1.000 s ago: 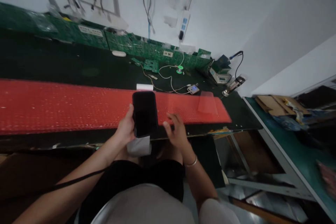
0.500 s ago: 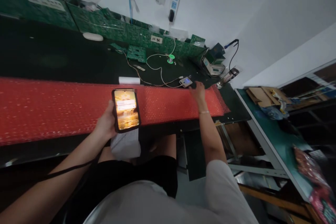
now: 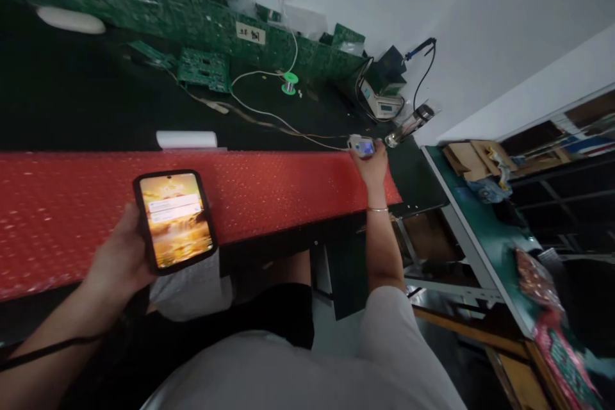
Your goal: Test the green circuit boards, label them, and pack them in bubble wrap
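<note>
My left hand is wrapped round a smartphone in a dark case. The phone's lit screen shows an orange and yellow landscape with message bars. Over to the right, my right hand grips a small light-grey box with a bluish display, thumb and fingers at its right side and lower edge. A white cable leads to the box from the left. Beneath both hands lies a long strip of red bubble wrap along the bench's front.
Behind the wrap are a white roll, a green circuit board, a solder wire spool and a white mouse-like object. A soldering station and glass bottle stand at back right. Another green-topped table is beyond.
My right hand has taken hold of the small display box and shifted it rightward. The phone in my left hand looks larger and sits further left; the camera view has turned right.
</note>
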`<state>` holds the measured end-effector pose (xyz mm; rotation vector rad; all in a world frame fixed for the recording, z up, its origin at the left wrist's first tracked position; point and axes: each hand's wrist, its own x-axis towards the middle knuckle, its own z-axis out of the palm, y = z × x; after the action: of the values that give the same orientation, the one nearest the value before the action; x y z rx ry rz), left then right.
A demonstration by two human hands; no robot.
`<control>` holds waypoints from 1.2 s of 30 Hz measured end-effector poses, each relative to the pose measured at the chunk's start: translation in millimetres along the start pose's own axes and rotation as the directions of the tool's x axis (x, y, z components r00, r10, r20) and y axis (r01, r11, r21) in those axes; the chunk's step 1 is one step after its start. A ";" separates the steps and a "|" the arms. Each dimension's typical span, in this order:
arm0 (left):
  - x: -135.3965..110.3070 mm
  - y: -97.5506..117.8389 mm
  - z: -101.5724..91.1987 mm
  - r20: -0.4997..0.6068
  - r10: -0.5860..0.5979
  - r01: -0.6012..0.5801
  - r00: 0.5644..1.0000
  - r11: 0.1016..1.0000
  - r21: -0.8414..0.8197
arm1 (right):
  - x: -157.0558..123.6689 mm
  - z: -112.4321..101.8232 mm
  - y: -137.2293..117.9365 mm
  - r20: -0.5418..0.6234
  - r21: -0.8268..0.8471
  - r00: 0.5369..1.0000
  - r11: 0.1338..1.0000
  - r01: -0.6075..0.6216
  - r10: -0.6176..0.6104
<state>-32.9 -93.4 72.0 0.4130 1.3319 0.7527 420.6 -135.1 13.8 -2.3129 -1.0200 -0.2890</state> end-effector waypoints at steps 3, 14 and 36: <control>3.5 -2.1 -6.7 0.095 -0.039 0.042 0.995 0.999 -0.026 | -26.9 -18.2 27.4 0.103 -0.071 0.991 0.995 -0.072 0.079; -6.0 -29.2 -60.4 0.583 0.077 0.100 0.809 0.959 -0.265 | -235.9 -59.9 -152.5 -0.132 0.554 0.765 0.593 0.585 -0.631; -43.4 -38.3 -89.8 0.697 0.164 0.078 0.698 0.950 -0.301 | -314.2 -88.5 -222.6 -0.265 0.561 0.731 0.516 0.647 -0.629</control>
<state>-112.3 -163.5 58.2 0.4247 0.4443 0.7161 47.0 -258.1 50.1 -1.2487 -1.6477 -0.2141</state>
